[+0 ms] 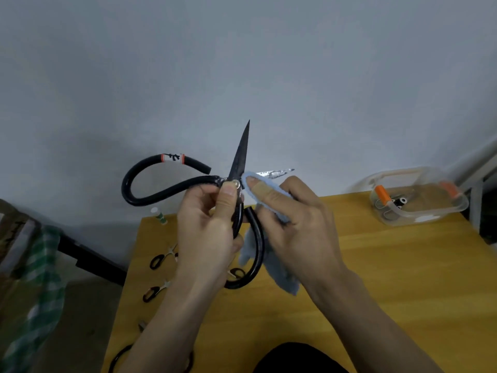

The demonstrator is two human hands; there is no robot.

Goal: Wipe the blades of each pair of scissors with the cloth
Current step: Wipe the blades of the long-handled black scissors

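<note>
— Which way do the big scissors [236, 184] point?

— Open wide: the dark blade points up and away, the shiny one off to the right (handles loop left and down).

— And below?

— A yellow table [376, 278] against a grey wall [242, 63], small scissors [161, 258] at its left edge.

— The hands?

— The left hand [209, 227] grips the scissors at the pivot; the right hand [290, 219] pinches the blue cloth [269, 184] round the shiny blade.

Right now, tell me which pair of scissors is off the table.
The large black-handled scissors, blades spread, gripped by the left hand; the small pairs lie on the yellow table.
</note>
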